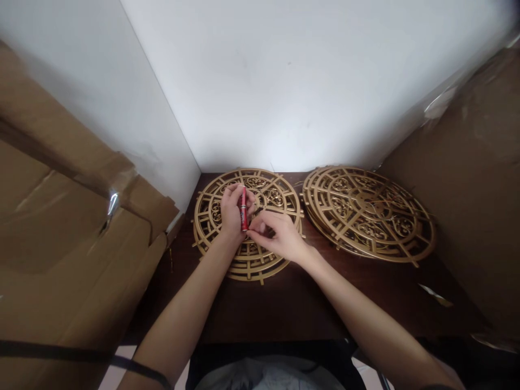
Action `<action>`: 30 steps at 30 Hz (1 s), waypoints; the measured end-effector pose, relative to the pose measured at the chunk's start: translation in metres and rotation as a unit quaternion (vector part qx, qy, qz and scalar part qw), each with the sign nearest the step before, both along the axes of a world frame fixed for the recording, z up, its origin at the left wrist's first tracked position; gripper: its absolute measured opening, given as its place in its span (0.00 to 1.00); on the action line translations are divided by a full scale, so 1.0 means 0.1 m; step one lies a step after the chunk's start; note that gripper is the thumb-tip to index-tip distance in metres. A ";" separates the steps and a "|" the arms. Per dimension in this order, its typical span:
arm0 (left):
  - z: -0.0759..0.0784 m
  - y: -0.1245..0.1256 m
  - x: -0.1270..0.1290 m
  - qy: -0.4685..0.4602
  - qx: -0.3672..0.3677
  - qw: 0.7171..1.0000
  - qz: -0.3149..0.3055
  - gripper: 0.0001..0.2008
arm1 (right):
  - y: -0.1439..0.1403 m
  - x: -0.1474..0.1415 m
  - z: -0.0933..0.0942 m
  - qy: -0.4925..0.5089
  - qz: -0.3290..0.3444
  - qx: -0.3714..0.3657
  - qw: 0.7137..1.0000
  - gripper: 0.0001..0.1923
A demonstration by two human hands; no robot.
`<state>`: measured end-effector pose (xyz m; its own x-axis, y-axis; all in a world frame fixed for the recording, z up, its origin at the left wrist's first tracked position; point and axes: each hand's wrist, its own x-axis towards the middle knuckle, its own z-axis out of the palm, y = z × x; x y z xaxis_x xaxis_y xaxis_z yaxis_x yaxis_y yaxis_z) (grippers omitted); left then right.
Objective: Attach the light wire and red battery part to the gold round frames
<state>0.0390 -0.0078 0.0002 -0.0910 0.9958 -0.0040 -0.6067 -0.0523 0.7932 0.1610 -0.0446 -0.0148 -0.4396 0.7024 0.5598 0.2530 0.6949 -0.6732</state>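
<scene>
A slim red cylinder [244, 216] with a pale and dark band around its middle lies along the palm of my left hand [232, 208]. The fingers of that hand curl around it; its exact kind cannot be made out. From the right, my right hand [276, 232] pinches with thumb and forefinger at the cylinder's lower end. Both hands are over a stack of round gold openwork discs [260, 270], patterned with rings, spokes and scrolls. The hands and forearms hide part of the top disc and its centre.
A second stack of gold openwork discs [365, 211] stands to the right on the dark brown table [284, 314]. A small pale, pointed piece [435, 296] lies at the right. Cardboard [60, 227] flanks the left side, more cardboard [467, 179] the right. Behind rises a white wall [284, 81].
</scene>
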 end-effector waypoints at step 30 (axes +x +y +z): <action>-0.05 0.02 0.00 0.042 0.020 0.999 -0.005 0.08 | -0.02 -0.01 -0.01 -0.050 0.029 0.010 0.998 0.09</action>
<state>0.0392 -0.0060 -0.0048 -0.0787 0.9960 0.0429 -0.5380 -0.0787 0.8393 0.1596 -0.0470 -0.0162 -0.5328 0.6631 0.5257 0.2769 0.7237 -0.6321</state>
